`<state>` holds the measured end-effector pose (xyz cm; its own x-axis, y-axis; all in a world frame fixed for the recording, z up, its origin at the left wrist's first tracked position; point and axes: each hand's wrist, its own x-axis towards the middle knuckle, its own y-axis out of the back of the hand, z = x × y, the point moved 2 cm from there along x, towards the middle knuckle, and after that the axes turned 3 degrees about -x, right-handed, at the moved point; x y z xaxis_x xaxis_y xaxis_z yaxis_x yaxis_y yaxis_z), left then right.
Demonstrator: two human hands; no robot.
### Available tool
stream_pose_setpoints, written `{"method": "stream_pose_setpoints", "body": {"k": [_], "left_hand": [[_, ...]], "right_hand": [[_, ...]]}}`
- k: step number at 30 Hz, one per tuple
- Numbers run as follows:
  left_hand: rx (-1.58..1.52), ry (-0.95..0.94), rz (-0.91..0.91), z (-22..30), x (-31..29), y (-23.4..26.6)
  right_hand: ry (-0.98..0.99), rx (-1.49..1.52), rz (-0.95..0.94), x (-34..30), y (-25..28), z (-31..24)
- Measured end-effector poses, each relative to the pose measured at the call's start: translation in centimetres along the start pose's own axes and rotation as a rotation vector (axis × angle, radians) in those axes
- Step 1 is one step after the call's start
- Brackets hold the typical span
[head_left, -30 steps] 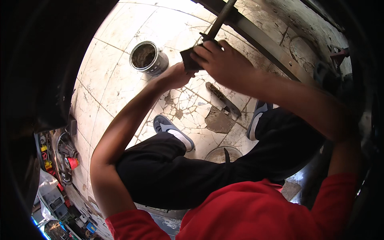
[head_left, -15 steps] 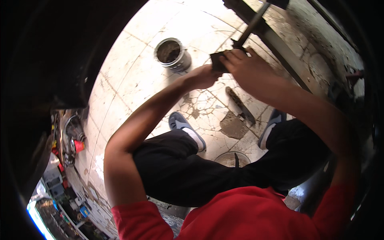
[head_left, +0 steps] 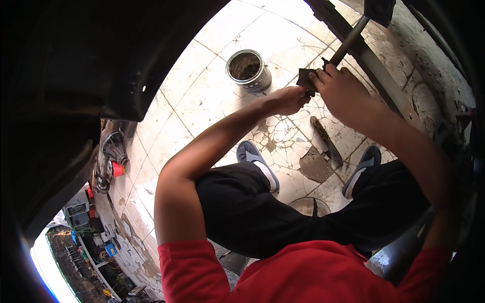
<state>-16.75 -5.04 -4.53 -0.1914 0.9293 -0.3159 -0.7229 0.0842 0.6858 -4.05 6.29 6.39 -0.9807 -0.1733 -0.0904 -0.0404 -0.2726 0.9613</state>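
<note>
Both arms reach forward over the floor to a dark, blocky part (head_left: 305,78) at the near end of a metal rod (head_left: 352,41). My left hand (head_left: 290,100) is closed with curled fingers at the part's near lower side. My right hand (head_left: 343,92) wraps over it from the right, its fingers covering much of the part. The rod's far end meets a dark box-shaped piece (head_left: 380,10). What lies between the fingertips is hidden.
An open metal can (head_left: 260,81), dirty inside, stands left of my hands. A wire brush (head_left: 326,141) lies on the cracked tiles (head_left: 202,76) between my feet. A long metal beam (head_left: 386,88) runs along the right. Dark bodywork (head_left: 65,60) fills the left; mechanical parts (head_left: 115,146) lie below it.
The view has shifted, so the scene sits farther right in the picture. Both hands stay at the dark part, with the left hand's fingers more curled under it.
</note>
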Motion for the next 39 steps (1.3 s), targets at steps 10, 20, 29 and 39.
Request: {"method": "stream_pose_setpoints", "body": {"k": [10,20,29,39], "left_hand": [[-0.024,-0.057,0.033,-0.6,0.5,-0.2],[0.317,0.136,-0.114,-3.4,-4.0,6.3],[0.527,0.442,-0.182,-4.0,-10.8,9.7],[0.544,0.362,-0.319,-3.5,-9.8,3.0]], "right_hand": [[0.007,0.029,0.009,0.4,-0.1,0.6],[0.04,0.399,0.349,1.5,5.0,1.1],[0.224,0.265,1.014,9.4,10.6,-1.4],[0.342,0.308,0.893,15.3,11.0,-4.8]]}}
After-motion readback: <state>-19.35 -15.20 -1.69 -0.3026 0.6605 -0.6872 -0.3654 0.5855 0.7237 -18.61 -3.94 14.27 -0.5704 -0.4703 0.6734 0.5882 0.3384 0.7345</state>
